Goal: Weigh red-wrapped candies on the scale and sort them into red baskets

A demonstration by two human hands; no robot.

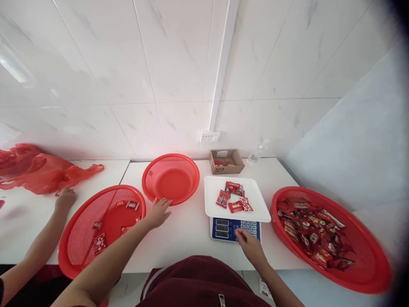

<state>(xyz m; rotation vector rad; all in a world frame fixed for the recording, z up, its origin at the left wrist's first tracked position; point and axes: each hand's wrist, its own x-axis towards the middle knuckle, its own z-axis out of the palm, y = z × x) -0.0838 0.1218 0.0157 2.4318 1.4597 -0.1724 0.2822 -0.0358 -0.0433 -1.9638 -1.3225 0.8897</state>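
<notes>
My left hand (158,212) is open, fingers spread, palm down at the front rim of a round red plastic basket (171,181) whose bare bottom shows. My right hand (251,246) is closed, its fingers curled at the keypad of a blue digital scale (235,230); nothing shows in its fingers. On the scale sits a white tray (212,209) with several red-wrapped candies (235,207) lying loosely in two small groups. Right of the scale, a tilted red basket (367,260) holds a heap of wrapped candies (315,230).
Left, another red basket (78,232) holds several wrapped candies. A co-worker's hand (66,198) rests on the table by red plastic bags (47,172). A cardboard box (226,162) and clear bottle (254,157) stand by the wall, below a socket (210,136).
</notes>
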